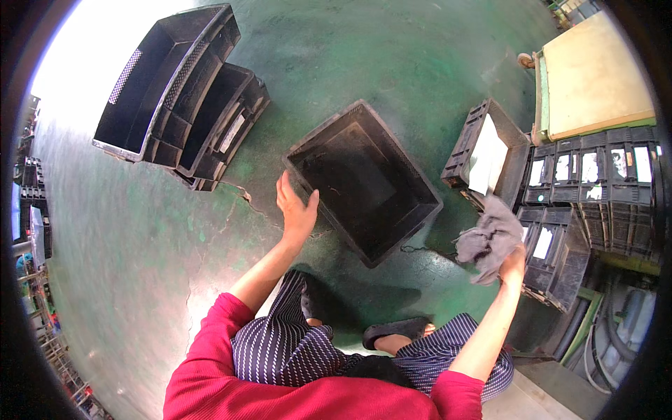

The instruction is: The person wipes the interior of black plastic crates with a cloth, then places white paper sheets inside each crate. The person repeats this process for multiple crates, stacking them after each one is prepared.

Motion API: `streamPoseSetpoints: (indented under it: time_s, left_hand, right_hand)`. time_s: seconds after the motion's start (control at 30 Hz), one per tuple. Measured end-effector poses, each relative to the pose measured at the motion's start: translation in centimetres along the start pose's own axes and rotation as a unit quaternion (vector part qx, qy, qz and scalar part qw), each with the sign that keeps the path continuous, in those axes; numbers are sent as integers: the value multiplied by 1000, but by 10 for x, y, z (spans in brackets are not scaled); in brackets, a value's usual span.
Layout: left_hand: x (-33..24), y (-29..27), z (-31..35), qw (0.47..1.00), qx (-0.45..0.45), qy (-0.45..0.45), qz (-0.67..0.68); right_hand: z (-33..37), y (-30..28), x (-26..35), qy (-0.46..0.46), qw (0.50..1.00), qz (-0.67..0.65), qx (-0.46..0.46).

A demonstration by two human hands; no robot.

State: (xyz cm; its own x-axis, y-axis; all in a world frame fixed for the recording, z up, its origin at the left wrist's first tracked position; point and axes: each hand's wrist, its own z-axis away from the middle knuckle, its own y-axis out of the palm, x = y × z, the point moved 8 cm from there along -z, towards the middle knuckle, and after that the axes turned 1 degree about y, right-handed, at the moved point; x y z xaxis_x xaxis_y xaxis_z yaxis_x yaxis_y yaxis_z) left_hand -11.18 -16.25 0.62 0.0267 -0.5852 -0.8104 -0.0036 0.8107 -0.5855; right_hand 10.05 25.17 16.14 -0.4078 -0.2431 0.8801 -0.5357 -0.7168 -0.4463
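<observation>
In front of me a black plastic crate (357, 178) stands turned cornerwise, with no items visible inside. At its left side is my left hand (297, 213), thumb and fingers apart; whether it touches the crate's edge I cannot tell. Off to the right, my right hand (514, 264) is closed on a crumpled grey cloth (492, 238). The cloth hangs beside another black crate (521, 154) that has a white sheet (488, 155) in it. Part of my right fingers is hidden by the cloth.
Stacked black crates (171, 91) stand at the far left. More black crates with white labels (588, 168) are piled at the right, beside a pale yellow-topped cart (595, 77). The green floor (238, 217) is cracked. My sandalled foot (395, 336) is near the crate.
</observation>
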Motion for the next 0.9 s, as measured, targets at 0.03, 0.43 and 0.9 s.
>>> streamPoseSetpoints:
  time_s: [0.03,0.43,0.9]
  left_hand:
    - [26,15,9,998,34,-60,15]
    - [15,25,-78,979,178,87,40]
    - [30,11,-64,961,172,91,-197]
  right_hand:
    - [-7,-28,-14,-17,990,132,-48]
    - [4,-31,108,-26,961,-272,41]
    - [-18,291,38,25,916,10,401]
